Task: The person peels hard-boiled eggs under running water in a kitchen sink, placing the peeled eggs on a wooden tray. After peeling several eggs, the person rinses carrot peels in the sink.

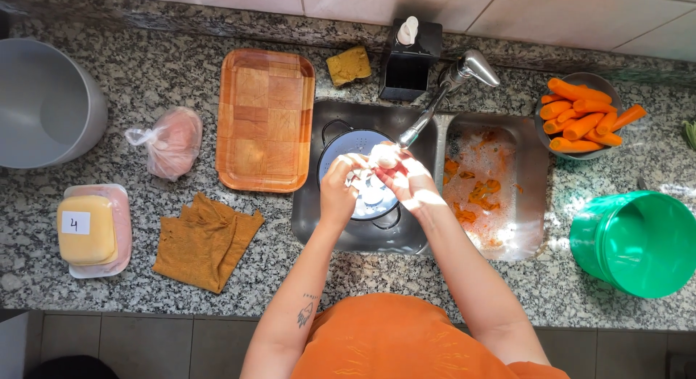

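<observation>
left hand (339,187): over left sink basin, fingers curled, touching the white round thing from its left side; grip partly washed out by sunlight
right hand (409,182): just right of left hand, fingers closed round the white round thing, holding it
white round thing (384,158): pale, egg-sized lump, can't tell what it is; held between both hands, at fingertips, right under the tap spout
colander (341,147): blue-white, black handles, sits in left basin directly below the hands; white pieces inside, mostly hidden by hands
tap (449,78): chrome, angled down-left, spout end touching distance from the held thing
left basin (312,219): steel, holds the colander
right basin (500,180): steel, orange peelings scattered on bottom, beside right hand
carrot bowl (580,114): grey bowl of peeled carrots, worktop right of sink, well apart from hands
green bucket (638,241): on worktop, far right
wooden tray (266,118): on worktop just left of sink
orange cloth (206,241): crumpled, below tray
plastic bag (172,141): knotted, pinkish contents, left of tray
packs (93,230): yellow block on pink tray pack, far left
grey bucket (43,103): top left
soap dispenser (409,56): black, behind sink
sponge (349,64): yellow, next to dispenser
worktop (145,75): speckled granite
</observation>
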